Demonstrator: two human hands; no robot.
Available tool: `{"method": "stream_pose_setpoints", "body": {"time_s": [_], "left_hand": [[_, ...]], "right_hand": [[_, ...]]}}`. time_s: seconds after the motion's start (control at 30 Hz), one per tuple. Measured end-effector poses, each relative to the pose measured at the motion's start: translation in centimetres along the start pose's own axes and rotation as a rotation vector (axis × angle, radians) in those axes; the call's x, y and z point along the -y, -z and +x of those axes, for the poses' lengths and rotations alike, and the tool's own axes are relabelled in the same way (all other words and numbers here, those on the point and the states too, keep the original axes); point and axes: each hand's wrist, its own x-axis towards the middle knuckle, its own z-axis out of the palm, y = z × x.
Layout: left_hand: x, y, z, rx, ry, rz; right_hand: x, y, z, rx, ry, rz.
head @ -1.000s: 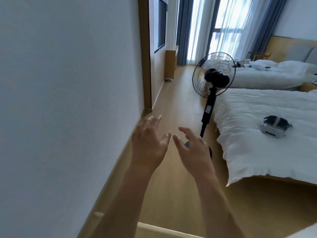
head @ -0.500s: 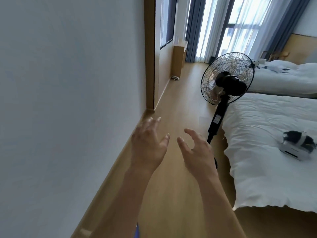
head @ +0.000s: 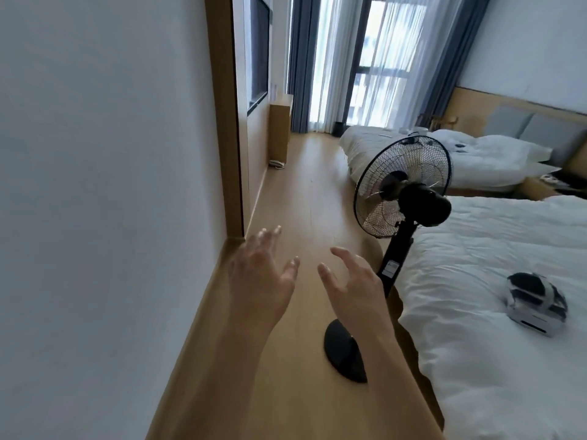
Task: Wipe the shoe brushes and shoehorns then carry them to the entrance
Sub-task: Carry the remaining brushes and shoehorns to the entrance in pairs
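No shoe brush or shoehorn shows in this view. My left hand (head: 260,277) is raised in front of me above the wooden floor, fingers spread and relaxed, holding nothing. My right hand (head: 352,287) is beside it a little to the right, fingers loosely bent, also empty. The two hands are a small gap apart and touch nothing.
A white wall (head: 95,185) runs close along my left. A black standing fan (head: 403,188) stands just right of my hands, its round base (head: 343,350) on the wooden floor (head: 305,192). A white bed (head: 476,281) with a headset (head: 533,303) fills the right; a second bed lies behind.
The view has moved forward along the wall and the fan is nearer, its base now showing. Both hands stay raised and empty, slightly further apart.
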Motion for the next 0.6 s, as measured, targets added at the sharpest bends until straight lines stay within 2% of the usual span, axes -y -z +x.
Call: {"method": "stream_pose_setpoints", "body": {"time_s": [0.27,0.6], "left_hand": [[5.5,-1.6,10.4,0.014,0.031,-0.021],[10.9,-5.1,24.7,-0.023,0.067,0.142]], "right_hand": [[1.6,-6.4,9.9,0.015,0.014,-0.031],[1.3,-15.0,25.9,0.088,0.073,0.016]]}}
